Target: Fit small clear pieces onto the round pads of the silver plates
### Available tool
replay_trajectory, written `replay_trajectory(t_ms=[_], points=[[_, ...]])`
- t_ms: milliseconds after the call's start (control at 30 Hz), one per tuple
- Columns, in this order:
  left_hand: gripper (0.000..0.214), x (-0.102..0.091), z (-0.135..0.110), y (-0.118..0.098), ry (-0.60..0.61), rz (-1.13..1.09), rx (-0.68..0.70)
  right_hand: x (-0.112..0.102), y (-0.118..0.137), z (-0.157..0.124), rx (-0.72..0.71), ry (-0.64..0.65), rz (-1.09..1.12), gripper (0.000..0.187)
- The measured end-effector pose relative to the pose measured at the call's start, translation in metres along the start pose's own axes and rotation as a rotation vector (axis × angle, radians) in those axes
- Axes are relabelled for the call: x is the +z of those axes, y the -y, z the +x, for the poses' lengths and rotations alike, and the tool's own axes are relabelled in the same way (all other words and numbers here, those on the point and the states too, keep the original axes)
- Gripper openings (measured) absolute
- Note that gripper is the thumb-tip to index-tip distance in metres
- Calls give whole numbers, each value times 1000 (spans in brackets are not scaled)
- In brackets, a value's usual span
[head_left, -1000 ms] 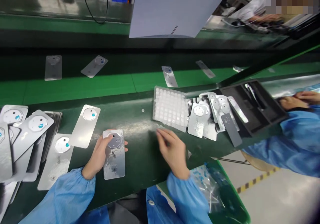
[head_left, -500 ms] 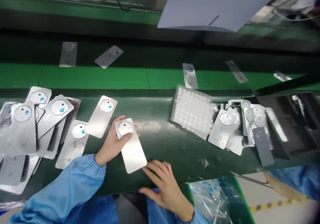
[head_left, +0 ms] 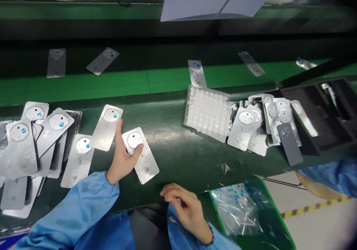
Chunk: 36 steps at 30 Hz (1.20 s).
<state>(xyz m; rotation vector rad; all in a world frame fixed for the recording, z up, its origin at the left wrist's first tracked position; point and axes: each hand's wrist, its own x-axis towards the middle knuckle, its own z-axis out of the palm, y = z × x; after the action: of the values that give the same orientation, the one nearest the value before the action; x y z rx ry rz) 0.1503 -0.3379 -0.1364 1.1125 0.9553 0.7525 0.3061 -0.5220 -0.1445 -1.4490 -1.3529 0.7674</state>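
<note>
My left hand (head_left: 124, 159) grips a silver phone back cover (head_left: 146, 164) with the thumb on its face, beside the round white camera area. A fingertip shows past its far edge. My left index finger points up, close to another silver cover (head_left: 107, 127) with a blue mark, lying on the table. My right hand (head_left: 186, 209) is at the table's front edge, below the held cover and apart from it. Its fingers are loosely bent, and nothing shows in them. A large pile of covers (head_left: 23, 149) lies left of my left hand.
A clear tray of white round pieces (head_left: 208, 112) sits right of centre, beside more covers (head_left: 245, 129) and a black box (head_left: 329, 123). Several covers lie on the green belt (head_left: 111, 84). A plastic bag with blue bits (head_left: 237, 209) is low right. Another person's sleeve (head_left: 331, 175) shows at right.
My right hand has drawn back from the lower corner of the held cover, its fingers now more bent. My left index finger has lifted and stretched out. The camera view has shifted.
</note>
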Motion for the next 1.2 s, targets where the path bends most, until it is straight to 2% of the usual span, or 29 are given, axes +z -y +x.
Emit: replay_trajectory(t_ms=[67, 100, 167, 300, 400, 500, 633, 800, 1033, 1200], points=[[58, -1, -1, 1, 68, 143, 53, -6, 7, 26, 187, -59, 96, 26], [39, -1, -2, 1, 109, 215, 78, -9, 9, 41, 237, -67, 119, 26], [23, -1, -2, 1, 170, 321, 108, -13, 10, 69, 269, -47, 159, 24], [34, 0, -6, 2, 247, 298, 113, -10, 9, 103, 335, 41, 338, 27], [30, 3, -7, 6, 289, 230, 155, -4, 8, 110, 387, 89, 408, 44], [21, 5, -6, 8, 248, 212, 221, -3, 8, 111, 397, 105, 391, 51], [17, 4, -6, 7, 219, 197, 218, -10, 7, 111, 416, 96, 373, 43], [16, 5, -6, 4, 210, 165, 223, -21, 13, 111, 439, 243, 270, 36], [15, 4, -7, 4, 239, 175, 167, -17, 21, 114, 442, 272, 255, 37], [40, 2, -8, 4, 227, 204, 165, -15, 21, 112, 403, 179, 168, 34]])
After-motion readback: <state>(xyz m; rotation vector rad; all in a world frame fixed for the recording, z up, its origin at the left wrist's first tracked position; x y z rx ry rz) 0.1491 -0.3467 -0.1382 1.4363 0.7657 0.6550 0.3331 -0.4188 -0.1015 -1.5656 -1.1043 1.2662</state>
